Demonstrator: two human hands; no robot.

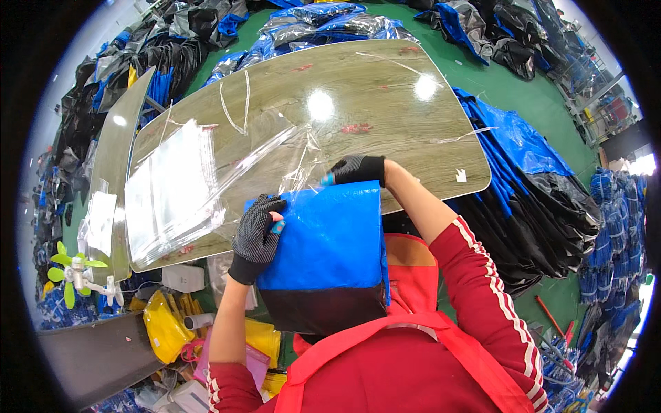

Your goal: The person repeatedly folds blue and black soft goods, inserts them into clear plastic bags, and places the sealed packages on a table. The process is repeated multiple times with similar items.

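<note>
- Head view, nearest the camera at 6 o'clock: a red apron and red sleeves with white stripes fill the lower frame.
- Just above, at centre, a folded blue-and-black fabric piece is held upright against the chest, blue above, black below.
- Left hand, in a dark dotted glove, grips the fabric's left edge at about 9 o'clock of the piece, fingers curled over the top corner.
- Right hand, in the same kind of glove, is closed over the fabric's top edge at 12 o'clock, where it also meets a clear plastic bag whose mouth hangs over the fabric's top.
- At 8 o'clock, low left, a small green-bladed fan and yellow packets sit below the bench edge.
- Beyond the hands, a wood-grain bench spreads toward 12 o'clock, with ceiling lights glaring on it.
- On the bench at 9 o'clock lies a stack of clear plastic bags; thin clear strips are scattered farther back.
- At 3 o'clock, a pile of blue-and-black fabric pieces is stacked beside the bench.
- Farthest, at 12 o'clock, more bagged blue goods lie on a green floor.
</note>
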